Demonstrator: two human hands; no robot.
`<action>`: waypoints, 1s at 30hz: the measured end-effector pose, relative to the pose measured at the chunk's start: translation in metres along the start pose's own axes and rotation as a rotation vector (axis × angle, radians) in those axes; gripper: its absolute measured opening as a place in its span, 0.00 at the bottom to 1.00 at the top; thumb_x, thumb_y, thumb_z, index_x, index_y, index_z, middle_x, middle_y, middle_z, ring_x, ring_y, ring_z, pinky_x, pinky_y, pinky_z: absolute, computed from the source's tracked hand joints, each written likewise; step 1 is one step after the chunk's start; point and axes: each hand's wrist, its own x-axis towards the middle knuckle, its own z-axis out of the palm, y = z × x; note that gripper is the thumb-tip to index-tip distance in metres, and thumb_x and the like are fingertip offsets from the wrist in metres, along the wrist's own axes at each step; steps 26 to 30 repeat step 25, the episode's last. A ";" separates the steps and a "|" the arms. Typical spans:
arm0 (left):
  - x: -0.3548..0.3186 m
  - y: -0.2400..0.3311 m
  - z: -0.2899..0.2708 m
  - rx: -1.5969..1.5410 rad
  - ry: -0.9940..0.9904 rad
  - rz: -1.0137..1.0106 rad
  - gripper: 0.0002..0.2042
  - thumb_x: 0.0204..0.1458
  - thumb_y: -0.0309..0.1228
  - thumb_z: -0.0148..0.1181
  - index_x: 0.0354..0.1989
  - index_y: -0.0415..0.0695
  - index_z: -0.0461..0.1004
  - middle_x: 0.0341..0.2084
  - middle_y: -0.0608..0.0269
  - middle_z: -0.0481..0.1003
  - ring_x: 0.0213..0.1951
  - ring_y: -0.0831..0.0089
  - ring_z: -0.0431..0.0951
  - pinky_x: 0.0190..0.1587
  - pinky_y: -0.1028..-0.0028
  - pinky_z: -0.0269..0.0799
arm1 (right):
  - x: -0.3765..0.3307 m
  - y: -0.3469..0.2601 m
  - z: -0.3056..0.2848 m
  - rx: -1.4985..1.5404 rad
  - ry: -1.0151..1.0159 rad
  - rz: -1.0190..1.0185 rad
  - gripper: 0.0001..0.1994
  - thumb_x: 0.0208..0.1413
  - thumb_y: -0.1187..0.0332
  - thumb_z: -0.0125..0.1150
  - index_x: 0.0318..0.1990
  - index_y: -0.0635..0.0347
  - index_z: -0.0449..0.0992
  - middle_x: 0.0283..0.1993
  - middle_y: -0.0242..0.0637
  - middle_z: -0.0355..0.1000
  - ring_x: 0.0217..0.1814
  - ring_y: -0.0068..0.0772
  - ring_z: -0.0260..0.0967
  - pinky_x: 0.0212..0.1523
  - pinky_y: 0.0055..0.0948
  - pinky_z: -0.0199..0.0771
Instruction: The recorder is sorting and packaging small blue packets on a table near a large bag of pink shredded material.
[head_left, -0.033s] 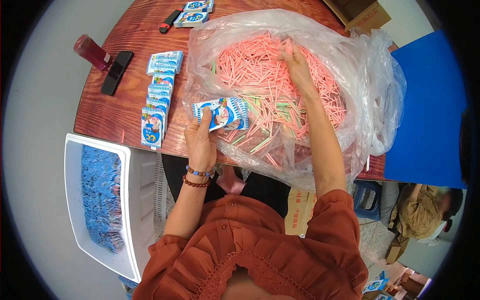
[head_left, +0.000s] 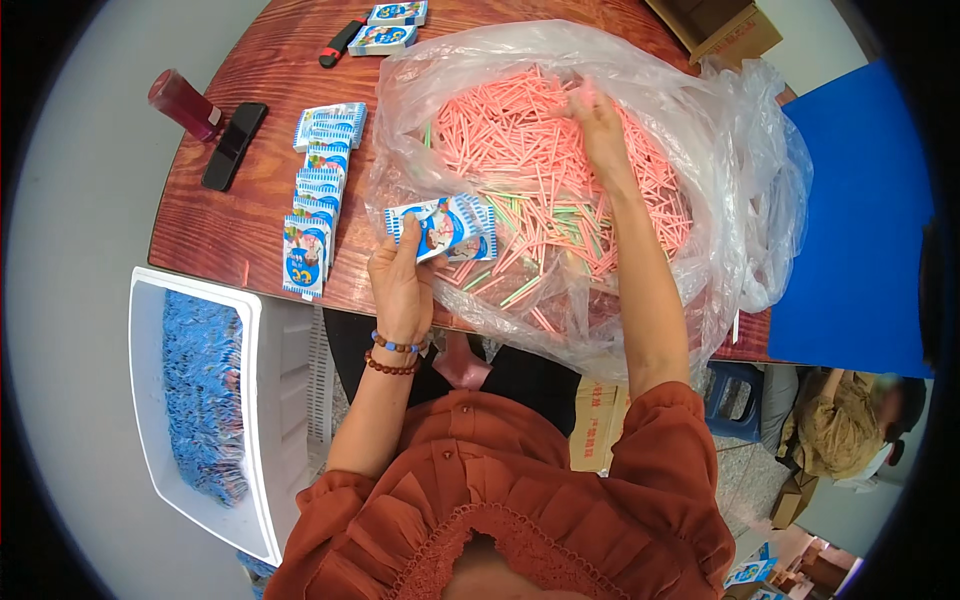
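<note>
My left hand [head_left: 402, 285] is closed on a few small blue-and-white packets [head_left: 440, 228], fanned out over the near left edge of a clear plastic bag [head_left: 725, 190], thumb on top. The bag lies spread open, holding a big heap of thin pink sticks [head_left: 500, 125], with some green sticks [head_left: 570, 215] mixed in nearer me. My right hand [head_left: 600, 130] reaches into the far part of the heap, its fingers curled together around pink sticks; the fingertips are slightly blurred. To the left of the bag, an overlapping row of similar packets [head_left: 318, 205] runs along the table.
At the far left are a phone [head_left: 234, 146], a red-lidded jar [head_left: 185, 105], a box cutter [head_left: 342, 44] and two packet stacks [head_left: 383, 38]. A white foam box [head_left: 262, 400] full of blue packets stands below left. Right are a blue board [head_left: 850, 220] and a seated person [head_left: 840, 425].
My right hand has shifted very slightly to the right over the pink sticks. My left hand and the packets in it stay where they were.
</note>
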 end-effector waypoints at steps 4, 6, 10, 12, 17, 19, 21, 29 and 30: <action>0.005 -0.003 0.005 -0.054 -0.073 0.032 0.12 0.62 0.36 0.53 0.36 0.41 0.77 0.30 0.64 0.78 0.28 0.79 0.76 0.29 0.78 0.72 | -0.007 -0.016 -0.005 0.654 0.026 -0.106 0.10 0.68 0.67 0.41 0.40 0.63 0.66 0.39 0.38 0.71 0.41 0.30 0.71 0.57 0.40 0.68; 0.008 -0.006 0.013 -0.077 -0.077 0.030 0.12 0.62 0.36 0.52 0.35 0.40 0.77 0.29 0.64 0.78 0.27 0.78 0.76 0.28 0.78 0.72 | -0.021 -0.031 0.003 0.932 0.017 -0.120 0.09 0.68 0.67 0.41 0.39 0.62 0.66 0.36 0.37 0.70 0.39 0.31 0.70 0.58 0.44 0.69; 0.007 -0.015 0.024 -0.106 -0.098 0.049 0.13 0.62 0.37 0.52 0.33 0.40 0.76 0.28 0.62 0.78 0.26 0.76 0.76 0.28 0.77 0.73 | -0.066 -0.072 0.035 1.096 0.068 -0.164 0.07 0.67 0.67 0.43 0.37 0.58 0.64 0.30 0.33 0.64 0.30 0.28 0.64 0.58 0.48 0.67; 0.007 -0.018 0.027 -0.110 -0.099 0.053 0.13 0.62 0.37 0.51 0.34 0.40 0.76 0.28 0.63 0.78 0.26 0.76 0.76 0.29 0.77 0.73 | -0.083 -0.085 0.056 1.088 0.083 -0.218 0.06 0.67 0.67 0.44 0.38 0.58 0.63 0.30 0.32 0.63 0.28 0.27 0.62 0.58 0.47 0.66; 0.000 -0.014 0.030 -0.092 -0.109 0.078 0.13 0.63 0.36 0.50 0.34 0.40 0.75 0.30 0.63 0.78 0.28 0.78 0.77 0.29 0.78 0.74 | -0.104 -0.097 0.080 0.737 0.160 -0.463 0.05 0.66 0.66 0.45 0.40 0.56 0.61 0.31 0.32 0.62 0.28 0.25 0.63 0.56 0.43 0.65; 0.001 -0.015 0.025 -0.068 -0.097 0.079 0.13 0.63 0.36 0.50 0.35 0.40 0.75 0.31 0.64 0.78 0.29 0.79 0.77 0.30 0.77 0.75 | -0.107 -0.096 0.085 0.605 0.169 -0.511 0.05 0.66 0.66 0.45 0.41 0.56 0.61 0.32 0.33 0.63 0.29 0.26 0.64 0.55 0.42 0.65; -0.002 -0.012 0.030 -0.068 -0.088 0.072 0.12 0.63 0.36 0.50 0.35 0.40 0.75 0.31 0.64 0.78 0.29 0.79 0.77 0.30 0.77 0.76 | -0.108 -0.091 0.089 0.509 0.147 -0.615 0.06 0.66 0.66 0.45 0.41 0.57 0.60 0.32 0.34 0.63 0.30 0.27 0.66 0.54 0.41 0.65; -0.003 -0.013 0.031 -0.092 -0.070 0.072 0.11 0.62 0.35 0.51 0.36 0.41 0.75 0.31 0.64 0.78 0.30 0.78 0.77 0.31 0.76 0.77 | -0.114 -0.091 0.094 0.416 0.184 -0.622 0.06 0.66 0.66 0.46 0.40 0.57 0.60 0.33 0.35 0.64 0.31 0.29 0.67 0.54 0.43 0.65; -0.003 -0.013 0.031 -0.092 -0.070 0.072 0.11 0.62 0.35 0.51 0.36 0.41 0.75 0.31 0.64 0.78 0.30 0.78 0.77 0.31 0.76 0.77 | -0.114 -0.091 0.094 0.416 0.184 -0.622 0.06 0.66 0.66 0.46 0.40 0.57 0.60 0.33 0.35 0.64 0.31 0.29 0.67 0.54 0.43 0.65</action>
